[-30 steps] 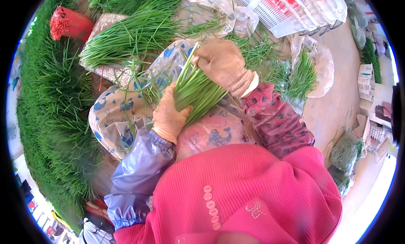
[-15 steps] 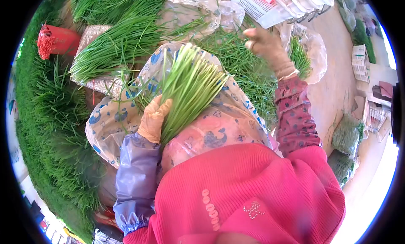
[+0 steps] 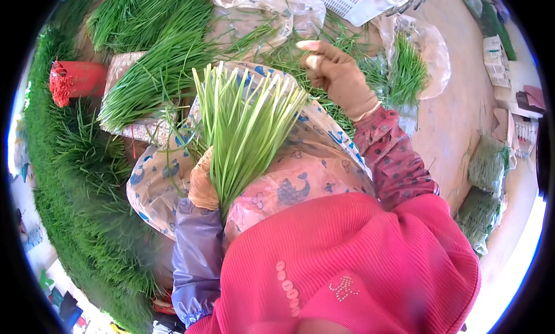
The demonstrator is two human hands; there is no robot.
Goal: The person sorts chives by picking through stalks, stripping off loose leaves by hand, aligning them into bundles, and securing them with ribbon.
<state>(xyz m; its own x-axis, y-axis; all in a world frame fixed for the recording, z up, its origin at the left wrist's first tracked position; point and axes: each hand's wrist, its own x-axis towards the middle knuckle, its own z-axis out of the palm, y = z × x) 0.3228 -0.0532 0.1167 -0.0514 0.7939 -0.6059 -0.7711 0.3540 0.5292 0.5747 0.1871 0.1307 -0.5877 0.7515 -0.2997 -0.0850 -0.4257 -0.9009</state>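
Note:
My gloved left hand (image 3: 203,182) is closed around the lower part of a bunch of garlic chives (image 3: 250,129). The pale cut ends fan out upward, away from my body. Behind the leaves, most of my left fingers are hidden. To the upper right of the bunch, my gloved right hand (image 3: 340,80) hovers with its forefinger stretched out and the other fingers loosely bent. Nothing shows between those fingers. A clear plastic apron (image 3: 300,186) with blue whale prints covers my lap beneath the bunch.
A chive pile (image 3: 156,74) lies on a patterned box (image 3: 118,68) at upper left, beside a red container (image 3: 87,78) of red ties. Dense greens (image 3: 87,207) line the left. A white crate (image 3: 347,4) and a plastic bag (image 3: 436,68) with chives stand at upper right.
My right hand has come left and slightly down, closer to the bunch. The bunch's pale ends have swung left in my left hand. The whole view has shifted a little.

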